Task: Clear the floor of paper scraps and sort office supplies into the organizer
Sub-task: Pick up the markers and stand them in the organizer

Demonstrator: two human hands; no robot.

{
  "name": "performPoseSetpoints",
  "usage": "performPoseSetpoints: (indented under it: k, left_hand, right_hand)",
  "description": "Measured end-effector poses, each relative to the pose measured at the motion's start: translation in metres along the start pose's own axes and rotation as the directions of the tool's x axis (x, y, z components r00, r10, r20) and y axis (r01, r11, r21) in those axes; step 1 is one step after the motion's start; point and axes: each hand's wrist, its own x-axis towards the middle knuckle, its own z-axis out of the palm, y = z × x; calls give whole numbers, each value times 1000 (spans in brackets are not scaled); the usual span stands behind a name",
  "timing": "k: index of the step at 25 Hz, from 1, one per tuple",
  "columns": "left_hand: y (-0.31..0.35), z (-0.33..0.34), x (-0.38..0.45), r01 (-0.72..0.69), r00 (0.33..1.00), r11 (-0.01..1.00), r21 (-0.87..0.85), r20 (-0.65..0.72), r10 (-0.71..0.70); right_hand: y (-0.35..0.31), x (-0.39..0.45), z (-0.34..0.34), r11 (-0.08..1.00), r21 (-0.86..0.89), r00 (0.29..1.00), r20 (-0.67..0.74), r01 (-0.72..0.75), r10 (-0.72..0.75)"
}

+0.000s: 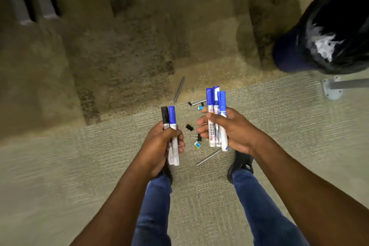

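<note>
**Legible markings: one marker barrel only**

The single readable text stands on the white barrel of the blue-capped marker (211, 126) held in the right hand (229, 130), leftmost of the bundle there. Printed lengthwise in dark capitals is "MARKER", with a smaller line alongside it that appears to read "WHITE BOARD". A small red mark sits below that wording on the same barrel; its content cannot be read.

The two barrels to the right of that marker carry print too blurred to read. The markers (173, 140) in the left hand (161, 146) show grey print, likewise illegible.
</note>
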Motion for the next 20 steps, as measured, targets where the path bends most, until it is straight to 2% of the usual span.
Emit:
performPoseSetpoints:
  k: [7,15,20]
  left_hand:
    - [129,-22,-170,-178,982,969,-170,25,185]
    - [234,-80,-296,-304,949,927,-219,16,315]
    - [289,-86,-319,-412,909,877,-248,-45,415]
  right_hand:
    - [-90,-102,190,997,9,981,177,80,-80]
    - [-151,-144,358,987,114,991,53,116,-122]
    - [-201,-143,419,987,90,983,112,136,-145]
